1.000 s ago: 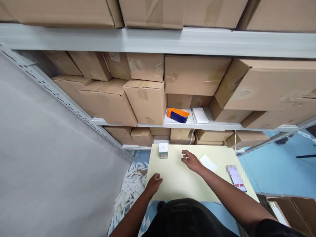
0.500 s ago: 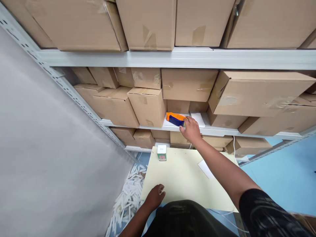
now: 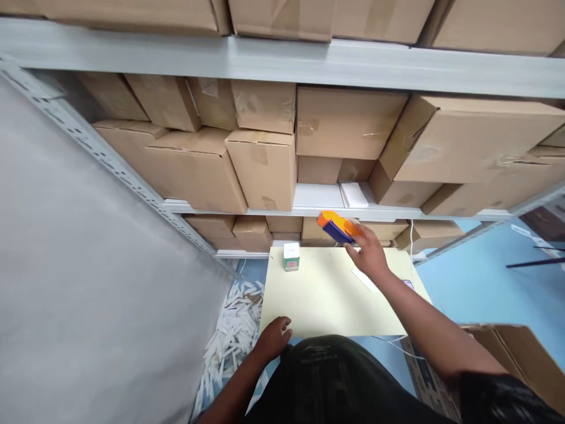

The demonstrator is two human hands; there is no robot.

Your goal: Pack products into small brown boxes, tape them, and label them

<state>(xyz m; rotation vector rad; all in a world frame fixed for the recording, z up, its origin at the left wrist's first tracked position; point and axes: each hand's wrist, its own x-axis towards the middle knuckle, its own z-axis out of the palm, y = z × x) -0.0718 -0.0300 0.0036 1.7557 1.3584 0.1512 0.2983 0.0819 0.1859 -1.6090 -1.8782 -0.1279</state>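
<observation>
My right hand (image 3: pixel 369 254) grips an orange and blue tape dispenser (image 3: pixel 336 227) and holds it in the air over the far edge of a pale yellow table (image 3: pixel 326 294). My left hand (image 3: pixel 272 337) rests with curled fingers on the table's near left corner. A small white and green box (image 3: pixel 291 256) stands upright at the table's far left. A white card (image 3: pixel 362 278) lies on the table just under my right wrist.
Metal shelves (image 3: pixel 282 62) packed with cardboard boxes (image 3: pixel 260 168) rise behind the table. A white flat box (image 3: pixel 354 194) sits on the middle shelf. White paper strips (image 3: pixel 232 335) litter the blue floor at left. An open carton (image 3: pixel 521 359) stands at the lower right. A grey wall fills the left.
My right hand went from the table up to the shelf, took hold of the tape dispenser, and has now brought it down over the table. The left hand stayed put.
</observation>
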